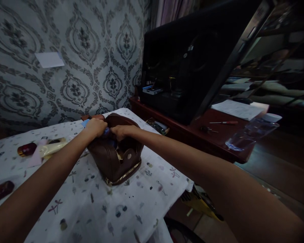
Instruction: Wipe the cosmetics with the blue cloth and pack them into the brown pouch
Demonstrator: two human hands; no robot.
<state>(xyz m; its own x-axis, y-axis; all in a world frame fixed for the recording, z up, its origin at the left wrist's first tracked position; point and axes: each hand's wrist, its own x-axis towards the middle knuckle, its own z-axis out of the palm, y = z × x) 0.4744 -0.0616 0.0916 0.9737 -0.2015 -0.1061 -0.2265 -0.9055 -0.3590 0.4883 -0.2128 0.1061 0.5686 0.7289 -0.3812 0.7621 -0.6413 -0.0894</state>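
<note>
bag: a brown bag [103,162] stands open on the cloth-covered desk [91,216], in front of the person; a gold zip runs along its lower front, and a round metal snap shows near the mouth.
left hand: the left hand [97,127] is at the far left rim of the bag, its fingers curled; whether they are clamped on anything cannot be told.
right hand: the right hand [120,131] reaches over the bag's mouth, its fingers bent downward and partly hidden; whether they are apart or together cannot be told.
bag's mouth: a bluish-purple item [106,132] shows between the two hands; its kind is unclear.
left of the bag: a dark red bottle [27,149] with a gold end, a pink tube [35,158] and a cream tube [52,149] lie close together.
right side: a red-handled screwdriver [225,123] and papers [236,109] lie on a red-brown desk [205,143].
</note>
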